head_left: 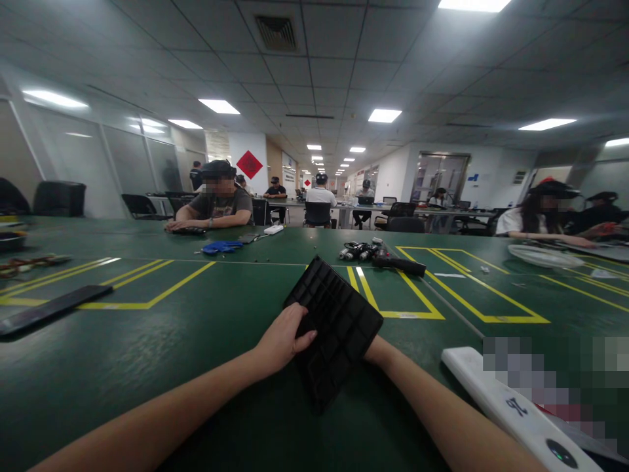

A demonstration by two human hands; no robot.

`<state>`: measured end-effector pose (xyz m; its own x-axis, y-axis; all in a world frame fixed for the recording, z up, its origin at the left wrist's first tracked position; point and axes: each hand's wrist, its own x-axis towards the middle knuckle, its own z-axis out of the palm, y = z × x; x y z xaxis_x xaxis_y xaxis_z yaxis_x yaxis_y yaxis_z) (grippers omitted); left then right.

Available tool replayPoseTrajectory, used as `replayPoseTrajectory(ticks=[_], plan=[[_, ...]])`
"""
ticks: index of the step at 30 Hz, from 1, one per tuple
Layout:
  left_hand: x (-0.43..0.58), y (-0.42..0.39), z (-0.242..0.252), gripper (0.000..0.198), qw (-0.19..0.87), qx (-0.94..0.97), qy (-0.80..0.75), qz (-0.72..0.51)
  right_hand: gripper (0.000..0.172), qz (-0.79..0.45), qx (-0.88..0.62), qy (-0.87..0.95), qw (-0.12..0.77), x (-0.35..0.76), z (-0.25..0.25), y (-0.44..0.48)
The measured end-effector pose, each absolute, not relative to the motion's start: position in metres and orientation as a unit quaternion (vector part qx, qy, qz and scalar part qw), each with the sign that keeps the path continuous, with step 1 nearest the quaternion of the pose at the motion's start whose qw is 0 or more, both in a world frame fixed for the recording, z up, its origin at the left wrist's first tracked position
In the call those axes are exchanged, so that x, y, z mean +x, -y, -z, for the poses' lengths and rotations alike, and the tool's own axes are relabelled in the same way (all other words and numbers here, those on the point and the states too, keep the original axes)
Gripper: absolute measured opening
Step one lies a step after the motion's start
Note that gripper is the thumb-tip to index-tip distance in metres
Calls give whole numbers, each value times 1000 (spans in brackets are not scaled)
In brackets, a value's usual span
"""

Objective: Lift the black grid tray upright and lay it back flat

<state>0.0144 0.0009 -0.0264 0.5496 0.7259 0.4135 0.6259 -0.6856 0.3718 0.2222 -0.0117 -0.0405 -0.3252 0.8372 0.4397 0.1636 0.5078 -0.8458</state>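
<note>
A black rectangular tray [339,314] with a grid of small compartments is held tilted above the green table, one corner pointing down toward me. My left hand [282,337] grips its left edge, with the thumb lying over the compartment side and the fingers bent at the rim. My right hand [376,351] reaches behind the tray's right side. Only its wrist and a bit of the hand show there; the fingers are hidden by the tray. Nothing can be made out inside the compartments, which look dark.
On the green table [211,354] are yellow tape outlines, a long black bar [54,309], a blue cloth-like item [222,247], black cables [361,250] and a black cylinder [399,265]. A white device [511,400] lies at right. Co-workers sit across [221,196] and right [540,213].
</note>
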Motion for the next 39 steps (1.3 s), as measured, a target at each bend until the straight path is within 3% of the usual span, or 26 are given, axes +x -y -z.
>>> replayPoseTrajectory(ticks=[11,18,21,23,29,34,39], plan=[[12,-3,16,36,194,865,-384,-257,40,-352,-331,760,434,219,41,12],[1,-24,1,17,524,573,-520,-356,39,-351,-341,758,430,218,38,16],[0,-23,1,14,599,501,-505,-369,37,-355,-341,758,429,218,35,19],[1,-17,-1,12,607,521,-489,-349,36,-356,-341,756,430,218,32,21],[2,-8,-12,33,625,582,-444,-272,35,-359,-340,752,435,217,29,22],[0,-7,-14,28,693,576,-368,-229,37,-358,-345,744,447,215,35,19],[3,-7,-4,27,685,596,-348,-233,37,-356,-346,741,452,215,40,15]])
